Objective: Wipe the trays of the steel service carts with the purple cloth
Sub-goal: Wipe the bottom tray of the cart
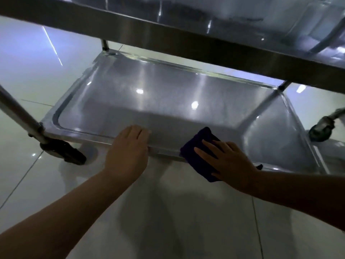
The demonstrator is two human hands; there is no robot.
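The bottom steel tray [130,101] of a service cart fills the middle of the head view, seen from low down. My left hand [128,152] rests on the tray's near rim, fingers hooked over the edge. My right hand [227,161] lies flat with straight fingers on the folded purple cloth [199,148], pressing it onto the near rim at the right. Part of the cloth hangs over the rim toward me. The upper tray [205,32] crosses the top of the view.
A cart leg [20,116] slants down at the left to a black caster wheel [65,152]. Another caster [321,128] shows at the right edge. Glossy white floor tiles [186,212] lie beneath and around the cart.
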